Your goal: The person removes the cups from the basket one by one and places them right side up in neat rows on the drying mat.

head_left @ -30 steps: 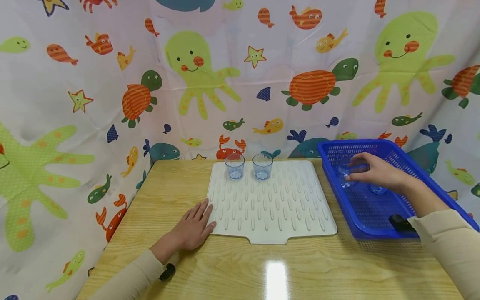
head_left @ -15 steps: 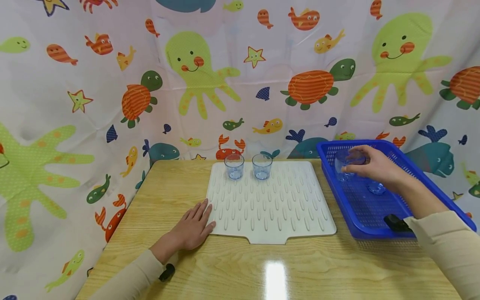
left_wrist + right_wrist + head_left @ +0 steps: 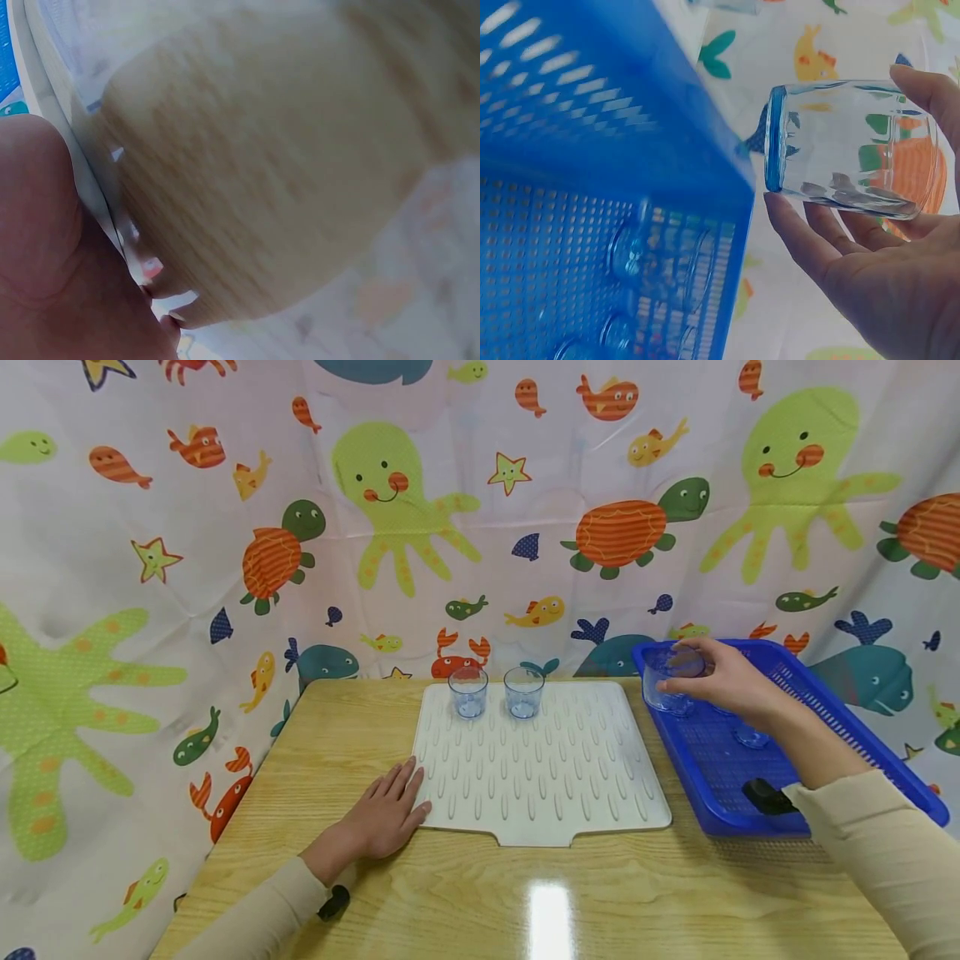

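Note:
My right hand (image 3: 723, 681) grips a clear bluish drinking glass (image 3: 840, 146) by its sides, thumb on one side and fingers on the other. In the head view the glass overlaps the left rim of the blue plastic basket (image 3: 705, 112). Down in the basket stand several more glasses (image 3: 630, 251). My left hand (image 3: 386, 814) lies flat with fingers spread, its fingertips at the left edge of the white ridged draining mat (image 3: 540, 777). Two glasses (image 3: 468, 693) stand upright side by side at the mat's back left. In the left wrist view, part of the left hand (image 3: 45, 247) shows large.
A wooden table (image 3: 450, 893) bears the mat and the basket. Behind them hangs a curtain (image 3: 465, 493) printed with sea animals, close to the table's back edge and along its left side.
My right hand has lifted the glass from inside the basket and moved it left and up to the basket's left rim. The left hand has stayed in place.

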A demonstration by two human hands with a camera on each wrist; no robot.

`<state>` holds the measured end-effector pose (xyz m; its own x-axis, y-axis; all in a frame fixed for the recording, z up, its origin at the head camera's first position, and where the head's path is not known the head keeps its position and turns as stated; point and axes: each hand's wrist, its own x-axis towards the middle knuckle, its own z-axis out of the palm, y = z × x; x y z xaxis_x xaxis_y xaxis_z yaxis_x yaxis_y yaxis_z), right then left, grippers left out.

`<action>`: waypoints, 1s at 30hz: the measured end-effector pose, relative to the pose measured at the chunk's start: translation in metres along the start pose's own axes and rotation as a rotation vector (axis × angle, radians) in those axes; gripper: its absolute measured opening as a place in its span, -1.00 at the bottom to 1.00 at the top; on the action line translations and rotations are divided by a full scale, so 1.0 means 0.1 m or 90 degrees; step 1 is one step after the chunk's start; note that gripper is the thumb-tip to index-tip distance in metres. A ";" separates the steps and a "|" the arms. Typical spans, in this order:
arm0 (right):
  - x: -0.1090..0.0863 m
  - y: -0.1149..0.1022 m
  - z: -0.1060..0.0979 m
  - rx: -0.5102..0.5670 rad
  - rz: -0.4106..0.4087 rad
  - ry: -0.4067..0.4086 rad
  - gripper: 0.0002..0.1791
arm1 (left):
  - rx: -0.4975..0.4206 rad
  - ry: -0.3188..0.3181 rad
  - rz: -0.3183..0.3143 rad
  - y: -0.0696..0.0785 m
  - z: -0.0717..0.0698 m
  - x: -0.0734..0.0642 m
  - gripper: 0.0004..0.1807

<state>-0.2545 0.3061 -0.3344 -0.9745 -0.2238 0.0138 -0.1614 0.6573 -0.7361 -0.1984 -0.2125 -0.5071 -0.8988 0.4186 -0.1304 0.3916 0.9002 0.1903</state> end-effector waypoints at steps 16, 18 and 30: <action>0.18 -0.28 0.25 0.049 -0.026 -0.018 0.02 | 0.003 -0.007 -0.002 -0.03 0.01 0.01 -0.19; 0.19 -0.28 0.27 0.050 -0.023 -0.019 0.02 | 0.003 -0.008 -0.003 -0.03 0.01 0.01 -0.19; 0.30 -0.30 0.38 0.050 -0.021 -0.021 0.02 | -0.007 -0.013 -0.004 0.03 -0.07 -0.03 -0.23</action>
<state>-0.2729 0.2527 -0.3373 -0.9631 -0.2687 0.0182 -0.1795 0.5903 -0.7869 -0.1958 -0.2117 -0.4993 -0.8968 0.4159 -0.1508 0.3841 0.9012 0.2009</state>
